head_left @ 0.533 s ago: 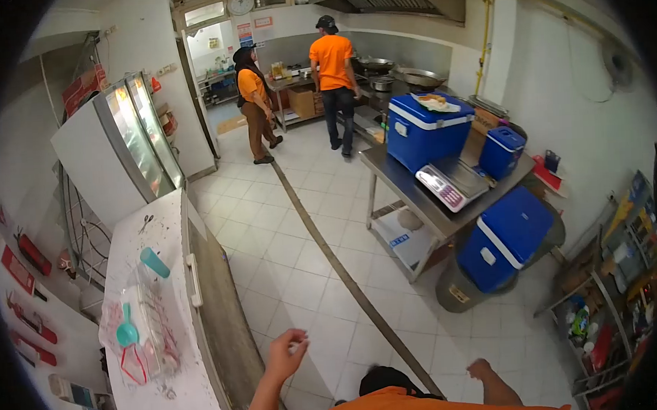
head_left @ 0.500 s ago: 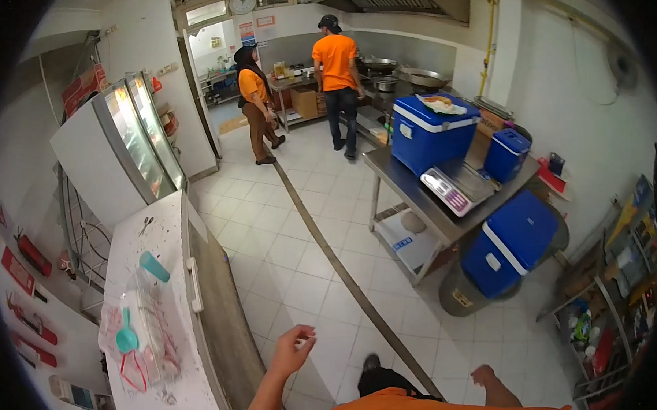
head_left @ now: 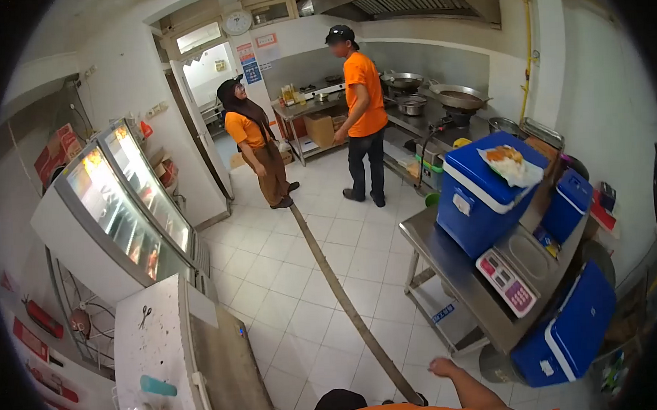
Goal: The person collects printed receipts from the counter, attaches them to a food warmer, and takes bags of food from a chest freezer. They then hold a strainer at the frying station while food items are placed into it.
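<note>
One hand (head_left: 442, 366) — over tiled floor (head_left: 288, 280); steel table (head_left: 448, 255) beyond.

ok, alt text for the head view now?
The wearer's right hand, holding nothing visible, hangs near a steel table bearing a large blue cooler and a scale; the left hand is out of view. Two people stand farther back on the tiled kitchen floor.

lower cooler (head_left: 581, 326): blue, white trim | scale (head_left: 508, 283): white, magenta | cup (head_left: 158, 386): teal
</note>
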`<state>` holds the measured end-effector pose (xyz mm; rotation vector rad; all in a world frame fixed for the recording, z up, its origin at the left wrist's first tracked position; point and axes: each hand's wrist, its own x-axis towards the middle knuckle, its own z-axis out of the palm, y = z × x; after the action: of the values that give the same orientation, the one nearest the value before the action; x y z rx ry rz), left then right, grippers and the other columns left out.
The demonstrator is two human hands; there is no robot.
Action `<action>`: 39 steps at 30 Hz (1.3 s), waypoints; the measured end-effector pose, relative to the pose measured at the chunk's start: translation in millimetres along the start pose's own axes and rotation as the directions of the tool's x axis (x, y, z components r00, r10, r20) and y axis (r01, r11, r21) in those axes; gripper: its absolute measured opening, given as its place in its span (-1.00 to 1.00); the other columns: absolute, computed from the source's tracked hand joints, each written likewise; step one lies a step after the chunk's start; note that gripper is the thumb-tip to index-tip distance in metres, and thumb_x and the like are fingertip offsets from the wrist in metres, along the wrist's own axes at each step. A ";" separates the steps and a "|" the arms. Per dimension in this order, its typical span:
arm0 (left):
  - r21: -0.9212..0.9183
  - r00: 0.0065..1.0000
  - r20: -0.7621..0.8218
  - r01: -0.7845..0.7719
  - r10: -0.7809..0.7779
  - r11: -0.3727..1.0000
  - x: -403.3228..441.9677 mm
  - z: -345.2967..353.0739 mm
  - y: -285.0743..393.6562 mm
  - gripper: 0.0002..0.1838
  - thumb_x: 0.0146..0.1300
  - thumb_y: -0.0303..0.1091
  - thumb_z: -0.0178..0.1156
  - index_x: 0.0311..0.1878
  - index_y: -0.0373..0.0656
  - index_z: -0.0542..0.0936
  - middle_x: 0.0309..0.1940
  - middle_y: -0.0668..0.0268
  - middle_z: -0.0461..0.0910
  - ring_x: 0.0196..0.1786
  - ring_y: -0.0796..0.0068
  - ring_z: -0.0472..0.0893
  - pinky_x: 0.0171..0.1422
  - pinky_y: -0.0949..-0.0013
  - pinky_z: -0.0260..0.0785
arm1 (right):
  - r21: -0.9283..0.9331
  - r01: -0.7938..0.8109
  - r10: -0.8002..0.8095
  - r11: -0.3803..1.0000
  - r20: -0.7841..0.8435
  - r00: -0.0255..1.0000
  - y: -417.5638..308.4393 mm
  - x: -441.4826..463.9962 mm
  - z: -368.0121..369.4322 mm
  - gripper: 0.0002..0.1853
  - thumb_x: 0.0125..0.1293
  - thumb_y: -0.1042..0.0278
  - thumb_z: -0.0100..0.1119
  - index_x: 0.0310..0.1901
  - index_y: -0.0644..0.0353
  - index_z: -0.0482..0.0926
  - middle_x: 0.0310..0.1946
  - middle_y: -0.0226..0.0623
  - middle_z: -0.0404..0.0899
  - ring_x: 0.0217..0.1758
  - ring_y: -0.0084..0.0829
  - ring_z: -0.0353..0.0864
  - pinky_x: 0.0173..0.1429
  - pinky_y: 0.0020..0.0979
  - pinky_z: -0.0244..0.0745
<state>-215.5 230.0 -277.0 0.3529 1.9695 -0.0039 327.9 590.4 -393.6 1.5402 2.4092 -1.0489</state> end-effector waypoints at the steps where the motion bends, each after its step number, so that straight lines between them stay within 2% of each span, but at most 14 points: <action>1: -0.043 1.000 -0.004 0.007 -0.007 0.999 11.3 -12.0 17.3 -0.44 0.32 0.08 0.27 0.11 -0.25 0.61 -0.02 0.11 0.71 0.11 0.19 0.65 0.27 0.18 0.46 | 0.197 -0.160 0.167 0.967 -0.019 0.986 -19.8 29.7 -37.2 -0.61 0.33 0.03 0.24 0.00 0.16 0.64 -0.13 -0.11 0.72 -0.04 -0.12 0.70 0.12 -0.13 0.54; 2: -0.077 1.000 -0.004 0.013 -0.013 0.997 24.4 -23.5 34.6 -0.44 0.32 0.09 0.27 0.11 -0.24 0.61 -0.01 0.11 0.71 0.11 0.18 0.65 0.27 0.17 0.46 | 0.391 -0.301 0.329 0.870 -0.006 0.944 -70.5 58.7 -104.0 -0.55 0.27 0.06 0.35 0.08 0.17 0.61 -0.03 -0.09 0.70 0.06 -0.13 0.68 0.19 -0.16 0.53; 4: -0.124 1.000 0.004 0.010 -0.010 0.992 52.0 -45.4 71.8 -0.43 0.31 0.10 0.28 0.11 -0.22 0.62 -0.01 0.11 0.71 0.11 0.17 0.66 0.26 0.17 0.47 | 0.529 -0.282 0.360 0.800 -0.048 0.932 -105.5 116.3 -165.0 -0.59 0.27 0.13 0.35 0.09 0.14 0.61 -0.10 -0.12 0.71 -0.10 -0.23 0.72 0.09 -0.22 0.57; 10: -0.112 0.996 0.076 -0.034 0.043 0.993 157.7 -121.8 213.4 -0.42 0.27 0.14 0.29 0.12 -0.17 0.63 0.01 0.11 0.71 0.11 0.13 0.67 0.25 0.15 0.50 | 0.430 -0.290 0.321 0.855 0.001 0.947 -129.3 242.8 -206.3 -0.56 0.28 0.11 0.36 0.10 0.18 0.60 -0.16 -0.16 0.72 -0.16 -0.38 0.71 -0.07 -0.31 0.57; 13: 0.020 0.971 0.145 -0.197 0.192 0.980 247.9 -170.4 310.3 -0.42 0.25 0.16 0.29 0.12 -0.14 0.63 0.02 0.11 0.71 0.12 0.11 0.67 0.25 0.13 0.51 | 0.488 -0.403 0.316 0.774 0.252 0.914 -166.6 264.7 -252.8 -0.53 0.28 0.08 0.37 0.11 0.20 0.60 -0.20 -0.18 0.73 -0.17 -0.40 0.72 -0.08 -0.31 0.57; 15: 0.288 0.803 -0.162 -0.518 0.574 0.805 227.4 -220.9 422.1 -0.39 0.23 0.15 0.31 0.16 -0.13 0.61 0.11 0.05 0.67 0.21 0.00 0.62 0.31 0.09 0.46 | 0.533 -0.319 0.291 0.784 0.139 0.947 -163.7 299.8 -266.6 -0.52 0.28 0.08 0.38 0.11 0.22 0.60 -0.20 -0.20 0.73 -0.18 -0.42 0.72 -0.08 -0.32 0.57; 16: 0.289 0.770 -0.129 -0.573 0.625 0.767 189.4 -252.6 492.5 -0.28 0.24 0.23 0.27 0.26 -0.15 0.56 0.19 0.00 0.62 0.27 -0.01 0.57 0.36 0.07 0.41 | 0.556 -0.278 0.277 0.783 0.088 0.957 -158.3 315.8 -266.2 -0.51 0.28 0.07 0.38 0.11 0.23 0.59 -0.20 -0.21 0.73 -0.19 -0.42 0.72 -0.08 -0.32 0.57; 18: 0.249 0.522 -0.095 -0.812 0.847 0.528 159.8 -292.2 602.6 -0.44 0.26 0.03 0.33 0.18 -0.16 0.57 0.07 0.03 0.68 0.13 0.04 0.66 0.23 0.14 0.51 | 0.609 -0.214 0.278 0.764 -0.011 0.960 -156.2 344.2 -280.8 -0.53 0.30 0.12 0.38 0.11 0.26 0.59 -0.21 -0.23 0.73 -0.20 -0.43 0.72 -0.09 -0.35 0.57; 23: 0.059 0.053 0.202 -0.997 0.978 0.042 18.1 -342.8 818.8 -0.51 0.37 -0.18 0.29 0.29 -0.15 0.51 0.12 0.14 0.65 0.11 0.24 0.66 0.14 0.18 0.52 | 0.786 -0.090 0.286 0.611 -0.114 0.951 -181.5 416.7 -333.7 -0.64 0.34 0.30 0.33 0.07 0.30 0.58 -0.27 -0.28 0.71 -0.22 -0.43 0.72 -0.09 -0.40 0.58; 26: -0.033 -0.019 0.349 -0.999 0.937 -0.008 -39.6 -349.2 897.3 -0.52 0.40 -0.21 0.27 0.30 -0.17 0.50 0.18 0.19 0.61 0.14 0.32 0.63 0.22 0.24 0.46 | 0.751 -0.069 0.242 0.657 -0.123 0.962 -211.9 460.5 -394.9 -0.68 0.34 0.34 0.29 0.06 0.29 0.58 -0.22 -0.25 0.70 -0.17 -0.46 0.68 -0.03 -0.42 0.56; 29: -0.102 -0.001 0.365 -0.994 0.931 0.039 -14.2 -344.5 959.1 -0.54 0.40 -0.21 0.27 0.30 -0.14 0.52 0.17 0.26 0.62 0.13 0.38 0.63 0.22 0.24 0.46 | 0.798 0.040 0.200 0.602 -0.199 0.959 -191.5 523.0 -431.0 -0.72 0.35 0.44 0.22 0.07 0.28 0.58 -0.17 -0.23 0.70 -0.14 -0.48 0.65 0.01 -0.43 0.56; 34: 0.039 0.223 0.357 -0.974 0.907 0.225 41.7 -376.4 1021.5 -0.59 0.44 -0.23 0.25 0.28 -0.14 0.52 0.11 0.28 0.65 0.11 0.43 0.63 0.20 0.33 0.47 | 0.874 0.215 0.256 0.436 -0.349 0.901 -129.0 628.3 -498.2 -0.76 0.35 0.52 0.16 0.03 0.33 0.56 -0.26 -0.30 0.69 -0.24 -0.54 0.64 -0.06 -0.45 0.57; 37: -0.059 0.265 0.276 -0.955 0.924 0.291 73.6 -395.3 1048.6 -0.58 0.40 -0.22 0.30 0.24 -0.16 0.55 0.08 0.25 0.68 0.06 0.48 0.66 0.14 0.33 0.51 | 0.764 0.187 0.344 0.617 -0.476 0.810 -116.4 670.6 -595.2 -0.79 0.39 0.49 0.20 0.01 0.33 0.57 -0.27 -0.32 0.67 -0.26 -0.57 0.62 -0.09 -0.47 0.56; 39: -0.066 0.326 0.248 -0.934 0.912 0.352 100.2 -398.8 1066.4 -0.60 0.40 -0.25 0.30 0.22 -0.19 0.55 0.05 0.23 0.69 0.03 0.49 0.67 0.14 0.36 0.52 | 0.684 0.292 0.326 0.669 -0.622 0.712 -115.9 698.2 -665.3 -0.82 0.38 0.40 0.26 -0.05 0.27 0.61 -0.25 -0.28 0.70 -0.18 -0.51 0.67 -0.04 -0.41 0.58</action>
<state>-345.3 1338.9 -32.3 1.4649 1.2479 0.5961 73.7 1489.1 -126.9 2.6717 2.4492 -1.9210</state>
